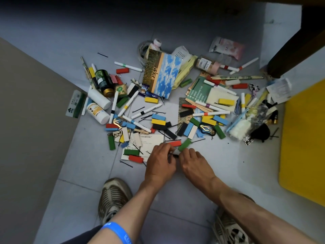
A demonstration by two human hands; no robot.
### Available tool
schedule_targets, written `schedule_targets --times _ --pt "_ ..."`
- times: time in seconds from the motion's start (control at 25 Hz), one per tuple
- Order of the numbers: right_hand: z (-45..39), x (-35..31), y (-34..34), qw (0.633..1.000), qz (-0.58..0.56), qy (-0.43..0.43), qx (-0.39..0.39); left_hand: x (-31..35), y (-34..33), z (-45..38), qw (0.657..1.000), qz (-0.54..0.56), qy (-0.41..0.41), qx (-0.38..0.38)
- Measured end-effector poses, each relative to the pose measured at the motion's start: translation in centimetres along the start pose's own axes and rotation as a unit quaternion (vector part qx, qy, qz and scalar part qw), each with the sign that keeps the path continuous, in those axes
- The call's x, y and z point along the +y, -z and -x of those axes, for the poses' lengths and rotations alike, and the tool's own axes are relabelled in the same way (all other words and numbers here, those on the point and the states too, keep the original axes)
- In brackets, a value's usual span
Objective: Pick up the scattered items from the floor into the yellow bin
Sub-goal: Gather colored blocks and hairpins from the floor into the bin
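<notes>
Scattered items cover the grey tiled floor: coloured blocks, white marker pens, black hairpins, cards, bottles and packets. The yellow bin (304, 143) stands at the right edge. My left hand (161, 162) and my right hand (194, 163) meet low at the near edge of the pile. Their fingers pinch a small black thing (175, 156), likely a hairpin, between them. Just beyond the fingertips lie a red block (175, 143) and a green block (184, 144). A white card (151, 140) lies to the left of my left hand.
A beige wall or panel (31, 129) runs along the left. A dark furniture leg (288, 55) stands at the upper right. My two shoes (113, 198) (230, 228) are planted on the floor near me. Bottles (98, 104) cluster at the pile's left.
</notes>
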State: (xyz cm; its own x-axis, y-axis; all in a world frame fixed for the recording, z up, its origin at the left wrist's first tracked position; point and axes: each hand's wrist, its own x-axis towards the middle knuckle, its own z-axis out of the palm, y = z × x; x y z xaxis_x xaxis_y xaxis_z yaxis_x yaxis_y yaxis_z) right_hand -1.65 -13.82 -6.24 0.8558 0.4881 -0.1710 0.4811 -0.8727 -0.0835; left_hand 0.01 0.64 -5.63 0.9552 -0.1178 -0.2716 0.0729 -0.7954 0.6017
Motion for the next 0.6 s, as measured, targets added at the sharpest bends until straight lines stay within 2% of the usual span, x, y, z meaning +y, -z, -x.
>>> schedule_targets --times 0.08,0.16,0.24,0.32,0.44,0.52,0.6 --pt "-0.2 0.0 0.0 0.994 -0.063 -0.079 -0.035 0.1 0.7 -0.7 0.999 -0.011 0.014 0.03" --pt "-0.1 1.1 -0.1 0.957 -0.204 -0.198 -0.064 0.4 1.1 -1.4 0.998 -0.009 0.03 0.058" --pt "0.5 2.4 0.1 0.893 -0.351 -0.279 -0.048 1.2 0.8 -1.7 0.997 -0.001 0.032 0.065" --pt "1.3 3.8 0.7 0.824 -0.461 -0.328 -0.005 2.2 -0.1 -1.7 0.999 -0.026 -0.01 0.044" --pt "2.4 5.2 2.7 0.722 -0.572 -0.388 0.041 3.8 -2.0 -2.2 0.995 -0.09 -0.027 0.021" --pt "3.6 6.3 4.1 0.673 -0.616 -0.404 0.065 4.7 -2.8 -3.4 0.988 -0.151 -0.028 0.015" --pt "4.7 7.2 5.3 0.643 -0.646 -0.402 0.089 5.3 -3.3 -4.3 0.965 -0.245 -0.088 -0.027"
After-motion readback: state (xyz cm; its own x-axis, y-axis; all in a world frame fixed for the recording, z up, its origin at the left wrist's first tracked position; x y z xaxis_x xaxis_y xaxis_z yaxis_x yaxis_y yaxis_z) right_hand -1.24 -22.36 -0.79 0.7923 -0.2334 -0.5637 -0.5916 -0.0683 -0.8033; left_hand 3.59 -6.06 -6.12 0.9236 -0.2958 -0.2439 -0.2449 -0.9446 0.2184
